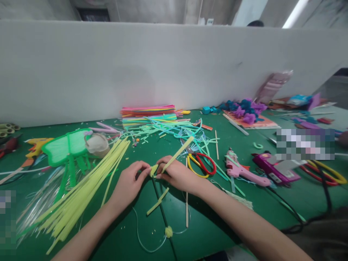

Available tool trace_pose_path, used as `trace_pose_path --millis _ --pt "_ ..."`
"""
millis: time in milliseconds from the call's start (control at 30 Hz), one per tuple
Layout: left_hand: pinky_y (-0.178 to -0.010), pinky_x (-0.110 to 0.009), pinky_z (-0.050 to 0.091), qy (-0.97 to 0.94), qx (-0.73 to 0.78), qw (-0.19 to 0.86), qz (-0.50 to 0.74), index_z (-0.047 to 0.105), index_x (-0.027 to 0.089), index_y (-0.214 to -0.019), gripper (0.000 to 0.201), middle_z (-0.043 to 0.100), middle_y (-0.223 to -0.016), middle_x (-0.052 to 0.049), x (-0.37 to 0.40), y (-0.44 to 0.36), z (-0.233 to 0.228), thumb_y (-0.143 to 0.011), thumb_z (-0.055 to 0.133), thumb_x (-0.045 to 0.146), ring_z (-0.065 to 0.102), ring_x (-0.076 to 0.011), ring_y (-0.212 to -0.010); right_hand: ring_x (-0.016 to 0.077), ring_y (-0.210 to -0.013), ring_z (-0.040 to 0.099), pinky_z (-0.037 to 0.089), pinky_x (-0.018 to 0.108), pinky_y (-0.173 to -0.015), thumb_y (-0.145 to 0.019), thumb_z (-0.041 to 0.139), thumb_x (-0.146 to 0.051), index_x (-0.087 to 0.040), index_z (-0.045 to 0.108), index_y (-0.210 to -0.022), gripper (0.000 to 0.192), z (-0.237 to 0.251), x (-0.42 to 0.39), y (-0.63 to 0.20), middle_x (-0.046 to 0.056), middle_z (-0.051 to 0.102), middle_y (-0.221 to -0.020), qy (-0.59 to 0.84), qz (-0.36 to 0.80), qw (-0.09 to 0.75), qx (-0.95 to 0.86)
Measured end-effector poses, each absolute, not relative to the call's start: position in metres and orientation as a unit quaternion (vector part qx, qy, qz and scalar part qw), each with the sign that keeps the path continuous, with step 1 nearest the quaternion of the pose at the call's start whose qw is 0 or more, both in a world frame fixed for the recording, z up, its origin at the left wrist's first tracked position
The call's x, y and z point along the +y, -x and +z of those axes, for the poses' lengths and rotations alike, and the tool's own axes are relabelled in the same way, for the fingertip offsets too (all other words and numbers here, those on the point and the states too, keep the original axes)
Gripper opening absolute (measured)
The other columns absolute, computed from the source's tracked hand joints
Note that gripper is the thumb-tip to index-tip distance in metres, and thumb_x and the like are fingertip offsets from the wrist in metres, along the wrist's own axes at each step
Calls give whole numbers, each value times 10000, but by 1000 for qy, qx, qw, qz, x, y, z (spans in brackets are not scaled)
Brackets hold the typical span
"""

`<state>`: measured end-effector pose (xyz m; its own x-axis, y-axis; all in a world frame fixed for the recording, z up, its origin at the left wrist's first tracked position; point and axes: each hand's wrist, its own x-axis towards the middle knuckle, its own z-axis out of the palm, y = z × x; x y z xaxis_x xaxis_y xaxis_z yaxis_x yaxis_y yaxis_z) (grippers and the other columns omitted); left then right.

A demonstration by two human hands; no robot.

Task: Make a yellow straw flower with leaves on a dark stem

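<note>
My left hand pinches one end of a small coiled yellow pipe cleaner piece between thumb and fingertips. Close against it, my right hand is closed around a yellow pipe cleaner, whose free end sticks up to the right. A thin dark line runs down from the fingers; whether it is a rod or a cord I cannot tell. Lower on it sits a yellow fuzzy ball with clear string. A short yellow strip lies beside the line.
A yellow pipe cleaner bundle and a green fuzzy figure lie left. Red-and-yellow scissors, a pink glue gun and a purple glue gun are right. Colourful strips line the white partition.
</note>
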<state>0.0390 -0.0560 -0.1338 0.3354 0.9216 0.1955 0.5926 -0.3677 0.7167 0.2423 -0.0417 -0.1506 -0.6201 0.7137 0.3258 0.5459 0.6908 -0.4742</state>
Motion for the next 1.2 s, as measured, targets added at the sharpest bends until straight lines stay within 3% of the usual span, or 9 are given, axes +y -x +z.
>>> trace_pose_path --millis 100,367,633,800,967,1200 --pt "-844 -317 402 -787 484 230 306 585 208 -854 238 625 -894 -19 -55 -37 -138 -948 437 369 566 -201 -913 204 -1003 561 463 369 -916 -868 559 -99 -139 615 -893 73 -146 -44 -242 109 611 -1016 352 172 238 -889" --pt "-766 -293 408 -767 495 274 302 551 213 -898 216 615 -863 -7 -53 -36 -142 -963 409 362 575 -181 -822 244 -1114 505 455 437 -926 -882 485 -66 -149 506 -946 107 -147 -50 -244 155 547 -1107 355 136 247 -891" --pt "-759 -284 410 -761 495 273 320 529 220 -911 200 615 -859 -1 -55 -36 -141 -968 400 363 580 -179 -819 255 -1099 455 457 420 -915 -881 553 -134 -149 567 -841 45 -148 -46 -238 140 537 -1084 366 55 302 -878" --pt "-734 -294 419 -762 500 268 313 531 222 -904 222 613 -834 -5 -56 -36 -138 -965 390 382 577 -187 -784 188 -902 535 488 346 -829 -921 480 -113 -144 589 -879 121 -139 -48 -235 91 593 -931 346 122 284 -886" --pt "-767 -308 427 -777 505 219 307 569 218 -897 255 614 -853 -24 -58 -36 -136 -954 400 399 577 -205 -841 220 -979 532 482 373 -864 -916 459 -117 -131 591 -938 135 -138 -54 -235 118 578 -971 365 133 261 -884" --pt "-638 -253 412 -775 501 259 285 565 223 -903 235 623 -745 26 -64 -34 -128 -949 421 403 571 -155 -649 214 -1010 545 476 373 -913 -944 452 -183 -141 610 -937 163 -136 -56 -237 119 590 -1022 343 153 259 -890"
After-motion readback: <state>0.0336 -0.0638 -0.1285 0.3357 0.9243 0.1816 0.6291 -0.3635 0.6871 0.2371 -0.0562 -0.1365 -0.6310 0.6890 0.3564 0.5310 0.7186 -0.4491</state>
